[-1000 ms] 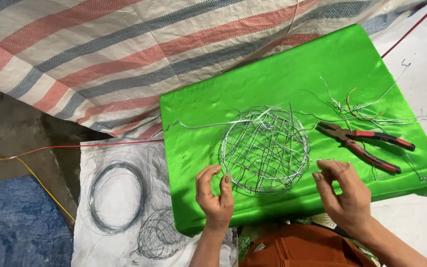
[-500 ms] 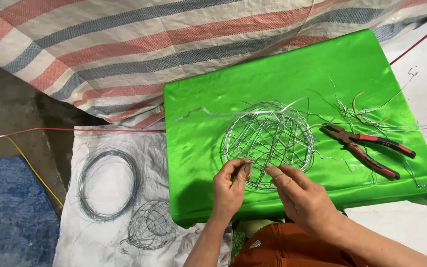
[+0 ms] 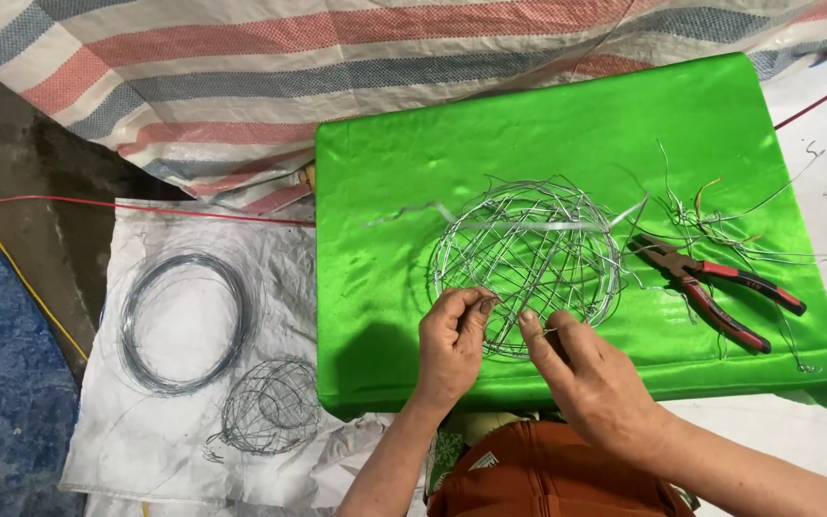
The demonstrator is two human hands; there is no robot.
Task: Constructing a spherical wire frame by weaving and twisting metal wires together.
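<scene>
Pinching the near rim of the wire ball [image 3: 528, 263], left hand [image 3: 452, 345] and right hand [image 3: 591, 378] grip thin strands; ball rests mid-bench [image 3: 385, 191] toward the near edge, pliers [image 3: 715, 287] just right.

Both hands have closed in on the near rim of the wire ball [image 3: 528, 260]: a second ago the right hand [image 3: 593, 375] hovered well to the right, near the pliers [image 3: 715, 287]; it now sits just beside the left hand [image 3: 452, 345], fingers [image 3: 528, 318] pinching wire at the rim. The left hand's fingers [image 3: 483, 304] have shifted up onto the same spot.
</scene>
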